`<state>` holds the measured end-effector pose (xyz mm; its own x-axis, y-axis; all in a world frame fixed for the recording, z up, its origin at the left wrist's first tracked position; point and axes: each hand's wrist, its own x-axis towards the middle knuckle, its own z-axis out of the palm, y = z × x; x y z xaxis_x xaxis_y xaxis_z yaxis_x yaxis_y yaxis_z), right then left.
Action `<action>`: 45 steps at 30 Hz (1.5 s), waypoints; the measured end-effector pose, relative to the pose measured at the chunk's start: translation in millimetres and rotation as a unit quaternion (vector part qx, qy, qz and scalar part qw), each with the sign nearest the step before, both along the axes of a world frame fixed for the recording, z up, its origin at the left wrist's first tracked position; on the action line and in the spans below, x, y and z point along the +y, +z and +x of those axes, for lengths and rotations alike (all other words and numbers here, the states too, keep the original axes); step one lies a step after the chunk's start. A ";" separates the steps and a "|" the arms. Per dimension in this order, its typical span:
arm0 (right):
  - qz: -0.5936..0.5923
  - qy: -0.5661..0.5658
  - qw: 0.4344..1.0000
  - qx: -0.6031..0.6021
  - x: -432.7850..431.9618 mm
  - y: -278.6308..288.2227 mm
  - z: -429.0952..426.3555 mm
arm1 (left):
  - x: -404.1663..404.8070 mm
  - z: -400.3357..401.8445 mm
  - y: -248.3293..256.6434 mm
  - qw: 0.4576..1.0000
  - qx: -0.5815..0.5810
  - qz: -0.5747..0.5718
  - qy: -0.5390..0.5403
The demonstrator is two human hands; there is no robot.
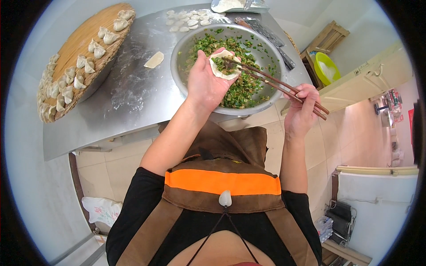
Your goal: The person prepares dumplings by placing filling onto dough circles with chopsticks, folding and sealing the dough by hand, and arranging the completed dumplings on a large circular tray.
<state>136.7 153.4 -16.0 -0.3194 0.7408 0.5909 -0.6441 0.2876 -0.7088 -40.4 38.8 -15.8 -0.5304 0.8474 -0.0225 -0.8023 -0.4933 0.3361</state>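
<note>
On the palm and fingers of my left hand (207, 83) lies a round dumpling wrapper (218, 72) with a mound of green and brown filling (226, 68) on it. My right hand (303, 108) grips a pair of brown chopsticks (279, 84), their tips touching that filling. Beneath my left hand is a wide metal bowl (181, 43), holding loose chopped filling (244, 91). One single wrapper (154, 60) rests on the metal table (138, 96) left of the bowl. Behind the bowl, several small dough pieces (189, 20) lie in flour.
A woven round tray (80, 40) with rows of folded dumplings (70, 74) stands at the left. Past the bowl are a metal scoop of flour (239, 6) and a dark-handled tool (286, 58). A yellow-green basin (327, 68) sits at the right, near an opened door (362, 78).
</note>
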 end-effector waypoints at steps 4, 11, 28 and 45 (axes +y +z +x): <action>-0.025 -0.033 0.999 0.016 4.6 -0.2 3.5 | -0.4 0.3 1.7 1.000 -0.007 0.017 0.000; -0.029 -0.005 1.000 -0.003 3.0 -6.2 3.7 | -2.1 0.4 4.9 1.000 0.011 0.006 0.007; 0.044 -0.080 0.996 0.012 10.4 3.6 22.4 | -2.6 -1.7 3.9 1.000 0.007 0.014 0.001; 0.065 -0.058 0.996 0.029 3.4 11.8 17.4 | -1.4 2.6 4.1 0.999 0.030 0.015 -0.018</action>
